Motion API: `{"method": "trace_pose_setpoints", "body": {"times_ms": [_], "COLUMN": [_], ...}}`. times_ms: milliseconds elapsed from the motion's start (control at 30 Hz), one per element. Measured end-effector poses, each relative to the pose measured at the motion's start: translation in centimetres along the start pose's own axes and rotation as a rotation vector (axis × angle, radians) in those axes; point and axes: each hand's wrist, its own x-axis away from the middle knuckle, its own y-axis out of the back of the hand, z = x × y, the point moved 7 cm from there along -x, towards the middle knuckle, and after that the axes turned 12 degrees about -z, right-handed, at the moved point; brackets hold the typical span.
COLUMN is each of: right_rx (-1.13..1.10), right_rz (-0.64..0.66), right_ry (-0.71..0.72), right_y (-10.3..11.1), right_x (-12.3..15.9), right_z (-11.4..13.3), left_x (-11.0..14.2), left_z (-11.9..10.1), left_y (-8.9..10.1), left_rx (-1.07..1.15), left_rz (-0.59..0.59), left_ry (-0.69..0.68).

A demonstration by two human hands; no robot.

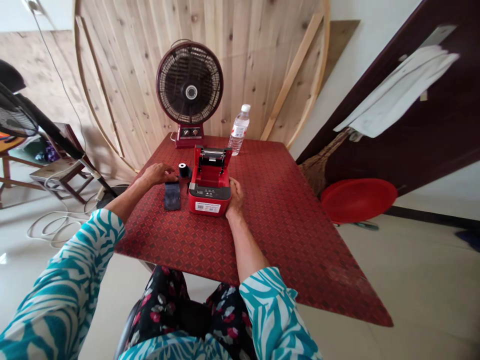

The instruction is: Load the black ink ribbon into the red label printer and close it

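Note:
A red and black thermal label printer [210,200] stands on the table with its lid raised, and its inside bay shows. My right hand [235,197] is wrapped against the printer's right side. To the left of the printer, my left hand [161,174] reaches over the table with its fingers stretched out, at the far edge of a dark blue flat cloth-like piece [172,196]. I cannot tell whether the fingertips touch it. Just beyond those fingertips stands a small black roll [183,170] with a white top and a dark centre hole.
The red patterned table [285,220] carries an electric fan [190,85] and a clear water bottle [240,131] at the back. A large round wooden board [247,55] leans behind. At right, a red basin [359,200] and a broom [318,165] stand by the door.

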Motion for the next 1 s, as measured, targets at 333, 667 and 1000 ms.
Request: {"method": "trace_pose_setpoints", "body": {"times_ms": [333,667,1000], "right_rx": [0.009,-0.018,-0.024], "right_rz": [-0.011,-0.019,-0.026], "right_ry": [-0.001,-0.023,-0.019], "right_y": [0.1,-0.1,0.0], "right_x": [0.1,0.1,0.1], "right_z": [0.1,0.1,0.1], "left_x": [-0.4,0.8,1.7], "left_z": [-0.4,-0.3,2.2], "left_y": [-1.4,-1.0,-4.0], "left_rx": [-0.114,0.182,0.694], "left_rz": [0.046,-0.052,-0.199], "left_ry": [-0.247,-0.284,-0.010]}}
